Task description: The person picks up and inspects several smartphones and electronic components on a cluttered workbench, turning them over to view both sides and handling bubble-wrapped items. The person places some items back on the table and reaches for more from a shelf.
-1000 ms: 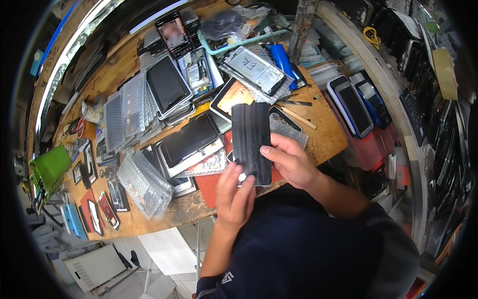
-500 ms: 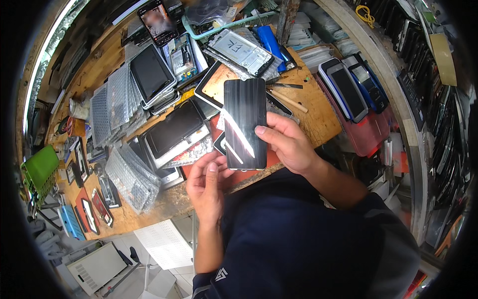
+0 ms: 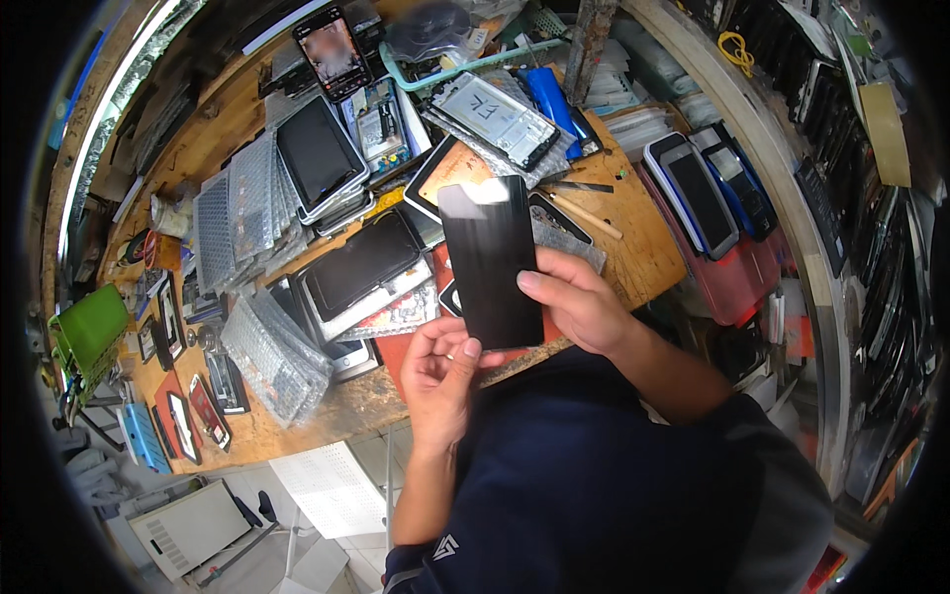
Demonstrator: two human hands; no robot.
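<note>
Workbench [image 3: 645, 259] beneath the dark panel [image 3: 492, 272] is cluttered, apparently beside packed shelving [image 3: 827, 337].

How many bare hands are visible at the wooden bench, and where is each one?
2: the left hand is at the lower-left corner of the black panel, and the right hand holds its right edge. Some fingers are hidden behind it.

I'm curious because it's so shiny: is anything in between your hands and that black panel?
Nothing visible is. The right hand holds the black panel directly by its right edge, and the left hand is at its lower left corner. The bubble-wrap sleeves lie off to the left.
</note>
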